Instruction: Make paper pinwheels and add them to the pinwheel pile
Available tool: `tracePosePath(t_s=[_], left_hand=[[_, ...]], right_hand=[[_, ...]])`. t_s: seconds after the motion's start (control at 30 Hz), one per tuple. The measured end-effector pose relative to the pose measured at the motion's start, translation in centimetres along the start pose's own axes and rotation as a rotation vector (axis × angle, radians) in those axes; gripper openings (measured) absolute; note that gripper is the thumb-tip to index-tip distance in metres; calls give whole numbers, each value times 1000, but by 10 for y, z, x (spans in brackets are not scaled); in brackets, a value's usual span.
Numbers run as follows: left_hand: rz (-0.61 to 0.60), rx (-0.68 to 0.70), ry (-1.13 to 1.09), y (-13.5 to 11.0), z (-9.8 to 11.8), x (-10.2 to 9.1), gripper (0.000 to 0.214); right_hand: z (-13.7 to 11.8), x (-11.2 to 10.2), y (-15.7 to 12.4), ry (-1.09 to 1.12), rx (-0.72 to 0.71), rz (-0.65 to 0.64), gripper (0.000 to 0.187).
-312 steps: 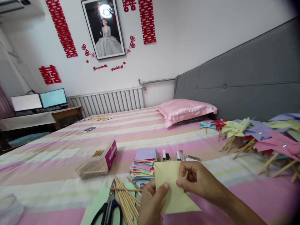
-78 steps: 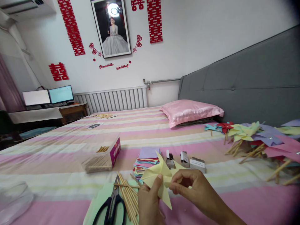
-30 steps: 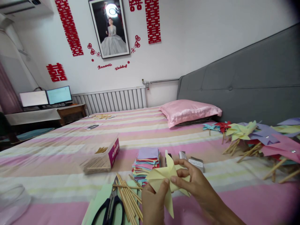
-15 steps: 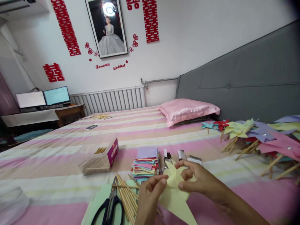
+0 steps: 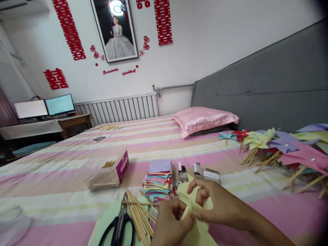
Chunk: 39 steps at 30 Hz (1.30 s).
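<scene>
A pale yellow folded paper [image 5: 198,232] is held low in the middle, above the pink striped bed cover [image 5: 64,164]. My left hand [image 5: 170,223] pinches its left part with thumb and fingers closed. My right hand [image 5: 217,205] grips it from the right, thumb and fingers curled onto its centre. Just beyond my hands lies a stack of coloured paper squares [image 5: 159,179]. Wooden sticks [image 5: 138,213] and black-handled scissors [image 5: 118,229] lie to the left of my left hand, on a light green sheet [image 5: 106,218].
A clear box with a purple end [image 5: 110,172] holds more sticks. A stapler [image 5: 182,173] and small staple boxes [image 5: 211,175] lie behind the paper stack. Finished paper pinwheels [image 5: 287,147] are heaped at the right by the grey headboard [image 5: 269,82]. A pink pillow [image 5: 205,119] lies farther back.
The flat yellow sheet has become a folded, pointed shape. In the last second my hands dropped lower and closed tighter over its centre, hiding most of it.
</scene>
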<state>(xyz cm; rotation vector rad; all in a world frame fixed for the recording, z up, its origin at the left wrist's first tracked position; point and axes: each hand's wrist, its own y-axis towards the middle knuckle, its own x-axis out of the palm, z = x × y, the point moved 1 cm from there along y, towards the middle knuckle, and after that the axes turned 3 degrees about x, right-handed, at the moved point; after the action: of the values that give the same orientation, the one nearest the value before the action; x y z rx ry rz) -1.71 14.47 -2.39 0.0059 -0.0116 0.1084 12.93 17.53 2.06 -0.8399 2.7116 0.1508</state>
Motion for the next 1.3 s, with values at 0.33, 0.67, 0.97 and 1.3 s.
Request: tracePosePath(t_s=[0.33,0.67,0.97,1.3], left_hand=[[5,-56,-103,3,-3,-6,21],[102,-127,-305,-2,17,-6,24],[71,-136,-373,-1,11,-6,26],[304,-176,-536,0,17,-16,11]], right_hand=[[-3,-1,3,-53,-70,82,39],[7,-3,14,292,29,153,62],[13,-1,19,258,11,254,55],[-15,1,4,128,-107,262,18]])
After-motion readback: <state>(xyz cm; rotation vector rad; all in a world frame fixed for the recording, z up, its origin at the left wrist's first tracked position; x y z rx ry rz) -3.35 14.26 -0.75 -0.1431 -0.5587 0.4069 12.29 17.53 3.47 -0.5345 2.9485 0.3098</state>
